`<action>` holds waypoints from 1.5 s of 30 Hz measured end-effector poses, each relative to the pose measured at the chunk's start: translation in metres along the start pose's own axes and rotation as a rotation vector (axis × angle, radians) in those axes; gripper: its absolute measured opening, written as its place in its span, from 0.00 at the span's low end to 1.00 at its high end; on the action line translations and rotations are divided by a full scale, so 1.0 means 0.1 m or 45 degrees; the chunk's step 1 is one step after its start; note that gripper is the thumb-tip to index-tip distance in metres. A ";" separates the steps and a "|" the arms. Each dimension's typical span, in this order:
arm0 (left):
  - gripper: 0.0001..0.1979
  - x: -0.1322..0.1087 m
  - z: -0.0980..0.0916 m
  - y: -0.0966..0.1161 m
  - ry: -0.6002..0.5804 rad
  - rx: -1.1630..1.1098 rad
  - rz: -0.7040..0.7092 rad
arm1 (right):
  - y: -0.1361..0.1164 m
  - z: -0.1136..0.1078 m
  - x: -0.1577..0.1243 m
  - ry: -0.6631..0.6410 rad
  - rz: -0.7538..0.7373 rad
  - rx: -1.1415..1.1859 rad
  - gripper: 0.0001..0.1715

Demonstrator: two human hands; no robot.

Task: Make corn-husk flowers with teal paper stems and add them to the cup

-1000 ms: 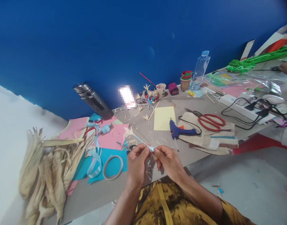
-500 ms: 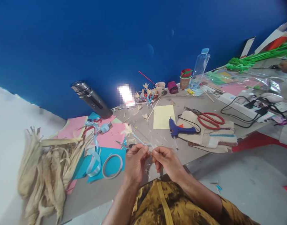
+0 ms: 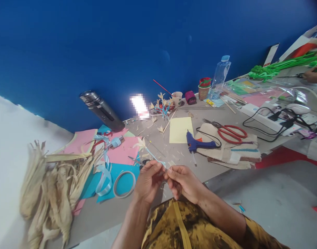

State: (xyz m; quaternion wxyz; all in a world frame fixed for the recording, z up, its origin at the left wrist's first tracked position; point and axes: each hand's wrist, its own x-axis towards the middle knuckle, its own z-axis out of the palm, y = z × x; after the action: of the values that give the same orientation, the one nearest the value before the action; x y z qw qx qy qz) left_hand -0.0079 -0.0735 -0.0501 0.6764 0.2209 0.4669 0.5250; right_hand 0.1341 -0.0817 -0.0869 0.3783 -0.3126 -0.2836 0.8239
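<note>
A pale husk flower (image 3: 142, 144) on a thin stem (image 3: 153, 155) wrapped in light blue points up and left from my hands. My left hand (image 3: 150, 178) is closed, thumb and finger pinching the stem's lower part. Fingertips of my right hand (image 3: 183, 181) pinch close beside them, at the stem's lower end; what exactly lies between them is mostly hidden. A bit of light blue strip (image 3: 162, 163) shows just above the fingertips. Scissors (image 3: 139, 161) lie partly behind my left hand, and a roll of tape (image 3: 124, 184) sits to its left.
Dried corn husks (image 3: 53, 197) are heaped at left beside blue ribbon (image 3: 104, 183). A blue glue gun (image 3: 200, 143) and red-handled scissors (image 3: 232, 134) lie at right near a power strip (image 3: 269, 119). Finished-looking husk flowers (image 3: 162, 105) stand behind. Another person's hand (image 3: 314, 74) is far right.
My hands have shifted slightly lower, with the fingers still together on the stem. The flower head has tilted a little downward. The other person's hand has moved further into view.
</note>
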 end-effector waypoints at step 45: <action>0.15 -0.07 0.06 0.20 -0.003 -0.071 0.089 | -0.24 0.15 -0.08 0.153 -0.267 -0.528 0.22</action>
State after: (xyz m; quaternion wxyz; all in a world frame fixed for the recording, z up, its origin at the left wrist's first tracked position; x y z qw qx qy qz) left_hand -0.0125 -0.0715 -0.0288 0.6640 0.2189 0.4433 0.5609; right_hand 0.1379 -0.0786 -0.0575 0.4056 -0.4010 -0.4546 0.6841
